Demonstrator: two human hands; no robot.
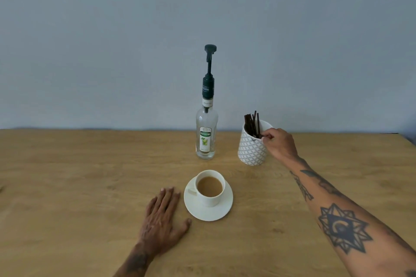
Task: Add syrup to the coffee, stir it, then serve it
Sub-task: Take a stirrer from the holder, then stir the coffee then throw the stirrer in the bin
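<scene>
A person's right hand (280,144) reaches to the rim of a patterned holder (252,148) at the far right of a wooden table (78,175), fingertips curled and pinching at the dark stir sticks (252,122) that stand bunched inside it; whether a single stick is actually gripped cannot be told from this view. The left hand (161,224) lies flat and palm-down on the tabletop, fingers straight and slightly spread, holding nothing, just left of the saucer (208,211) without touching it.

The coffee cup (210,188) sits on that saucer near the middle of the table, between the two arms and well apart from the reaching right hand. The cup is small, white and round, filled close to the brim with pale brown, milky coffee. The saucer is a plain white disc with a glossy finish.

Behind the cup stands the syrup bottle (206,135), upright, of clear glass, with a green-and-white label and a tall dark green pump on its neck. It looks nearly empty. The holder, just right of the bottle, is a white cylinder printed with a grey geometric lattice. The table shows light, visible grain; a flat blue-grey wall (90,40) rises behind.
</scene>
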